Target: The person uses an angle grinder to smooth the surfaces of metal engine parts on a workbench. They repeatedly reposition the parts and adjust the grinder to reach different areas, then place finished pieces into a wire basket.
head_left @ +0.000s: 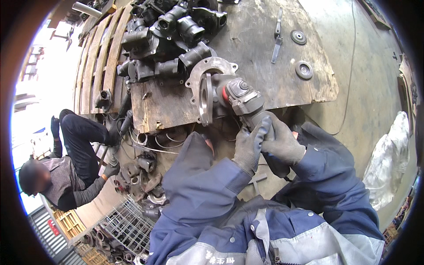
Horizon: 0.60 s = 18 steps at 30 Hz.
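Note:
Both my hands wear grey gloves and are closed on an angle grinder (248, 104). My left hand (250, 143) wraps the near side of its body, thumb pointing up along it. My right hand (283, 142) grips the body beside it, just to the right. The grinder's dark head, with a red part on its left, lies against a grey metal casting (205, 100) with round flanges. I cannot see the disc or where it meets the metal. The casting rests near the front edge of a worn wooden table (251, 48).
Several dark castings (170, 39) are heaped at the table's back left. Two grinding discs (304, 70) and a flat metal tool (277, 37) lie at its right. At left, another person (66, 176) sits low by castings and a wire basket (126, 225). A cable (349, 88) runs over the floor.

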Motion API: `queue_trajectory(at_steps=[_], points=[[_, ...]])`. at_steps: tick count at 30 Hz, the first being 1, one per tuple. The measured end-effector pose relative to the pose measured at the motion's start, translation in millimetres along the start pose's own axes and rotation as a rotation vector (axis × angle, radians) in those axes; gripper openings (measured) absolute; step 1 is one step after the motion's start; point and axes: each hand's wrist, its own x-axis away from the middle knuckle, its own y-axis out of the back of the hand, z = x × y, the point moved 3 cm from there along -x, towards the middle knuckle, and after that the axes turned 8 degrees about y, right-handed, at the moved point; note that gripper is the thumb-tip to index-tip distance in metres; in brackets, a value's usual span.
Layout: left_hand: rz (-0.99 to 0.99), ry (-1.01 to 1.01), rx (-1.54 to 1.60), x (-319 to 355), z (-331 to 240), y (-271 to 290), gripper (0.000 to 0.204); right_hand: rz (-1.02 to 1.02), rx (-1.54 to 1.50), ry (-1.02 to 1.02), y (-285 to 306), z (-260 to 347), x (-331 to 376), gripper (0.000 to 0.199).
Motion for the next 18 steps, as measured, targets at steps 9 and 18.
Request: queue_trajectory(at_steps=[9,18], points=[[0.007,0.056,-0.145,-7.6,4.9,10.4,0.039,-0.006,0.145,0.05,5.9,-7.3,-5.2,0.069],[-0.036,-0.015,-0.713,-12.8,2.4,22.0,0.046,0.05,0.056,0.118,0.2,-40.6,-12.3,0.069]])
